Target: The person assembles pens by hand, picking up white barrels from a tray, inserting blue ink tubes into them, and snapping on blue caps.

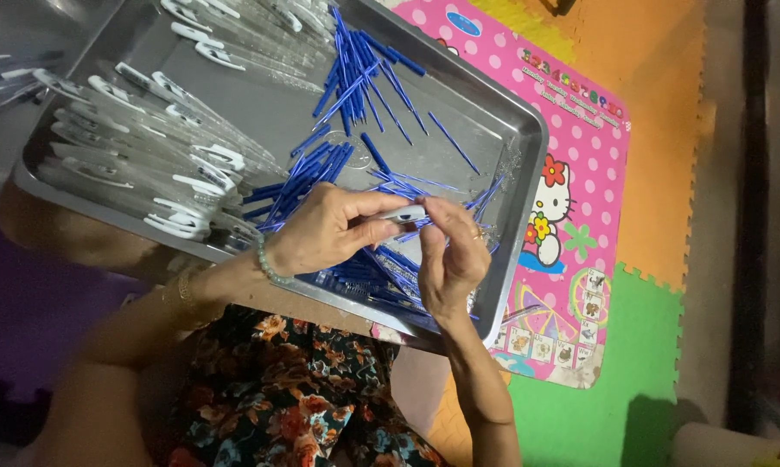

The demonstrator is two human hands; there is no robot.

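My left hand (321, 232) and my right hand (452, 259) meet over the near right part of a metal tray (528, 138). Between their fingertips they hold a clear pen with a white cap (404, 213), lying roughly level. The left hand grips the barrel end and the right hand pinches the other end. Loose blue pen refills (355, 82) lie scattered beneath and beyond the hands. Finished clear pens with white caps (148, 147) are piled on the tray's left side.
The tray rests on my lap over a floral garment (295, 389). A pink cartoon mat (571, 199) lies under its right edge, on orange and green foam floor tiles (632, 406). A few more pens (1, 78) lie outside the tray at far left.
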